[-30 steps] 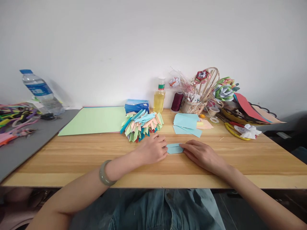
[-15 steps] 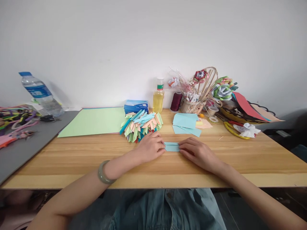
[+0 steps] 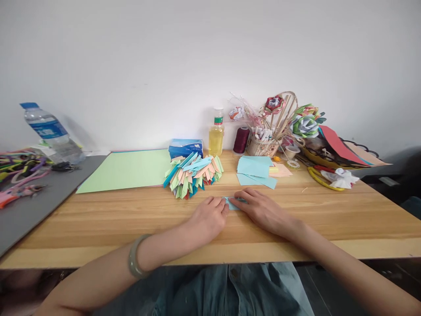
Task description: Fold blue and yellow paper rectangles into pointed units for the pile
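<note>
A small blue folded paper strip (image 3: 234, 207) lies on the table in front of me, largely covered by my fingers. My left hand (image 3: 210, 216) has its fingers curled and closed on the strip's left end. Across the strip's middle and right part, my right hand (image 3: 259, 209) presses it down with its fingers bent over it. Just behind my left hand is a heap of folded paper pieces (image 3: 194, 173) in blue, green and peach. Blue paper rectangles (image 3: 254, 166) lie behind my right hand, with peach paper (image 3: 281, 170) beside them.
At the back stand a blue tissue pack (image 3: 186, 147), a bottle of yellow liquid (image 3: 216, 140), a maroon thread spool (image 3: 241, 140) and a basket (image 3: 263, 147) of sticks and paper flowers. Large green sheets (image 3: 128, 171) and a tilted water bottle (image 3: 52, 131) are left; yellow-handled scissors (image 3: 324, 180) lie right.
My right hand has slid left along the blue strip, its fingers now covering more of it. The left hand has shifted slightly toward me, and the view has tilted a little.
</note>
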### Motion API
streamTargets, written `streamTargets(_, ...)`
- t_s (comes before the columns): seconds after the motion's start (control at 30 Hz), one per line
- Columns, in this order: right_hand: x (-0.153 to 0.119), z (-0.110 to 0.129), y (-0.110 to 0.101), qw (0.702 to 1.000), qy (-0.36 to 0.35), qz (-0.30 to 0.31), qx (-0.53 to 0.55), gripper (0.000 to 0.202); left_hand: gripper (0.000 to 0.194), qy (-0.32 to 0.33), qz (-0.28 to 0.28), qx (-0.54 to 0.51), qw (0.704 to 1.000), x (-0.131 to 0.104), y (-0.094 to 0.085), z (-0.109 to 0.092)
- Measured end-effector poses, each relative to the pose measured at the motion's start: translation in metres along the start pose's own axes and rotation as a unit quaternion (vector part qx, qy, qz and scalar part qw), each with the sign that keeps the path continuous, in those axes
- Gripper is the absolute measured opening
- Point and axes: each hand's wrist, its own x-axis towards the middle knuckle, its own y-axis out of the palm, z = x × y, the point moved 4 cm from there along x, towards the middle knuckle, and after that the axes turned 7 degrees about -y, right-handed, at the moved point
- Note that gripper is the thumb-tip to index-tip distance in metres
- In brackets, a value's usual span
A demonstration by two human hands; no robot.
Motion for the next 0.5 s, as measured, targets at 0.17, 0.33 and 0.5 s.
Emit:
streamTargets(0.17, 0.003, -0.001, 0.003, 1.0, 0.013, 0.02, 0.012, 0.035, 0.022, -0.028, -0.011, -0.029, 0.999, 0.001, -0.005, 0.002)
streamTargets(0.33, 0.003, -0.001, 0.006, 0.999, 0.02, 0.029, -0.002, 0.037, 0.024, -0.034, -0.026, -0.087, 0.995, 0.004, -0.012, 0.012)
streamTargets(0.5, 0.002, -0.003, 0.011, 0.999, 0.035, 0.026, -0.006, 0.044, 0.03, -0.02, -0.023, -0.114, 0.993, 0.005, -0.019, 0.016)
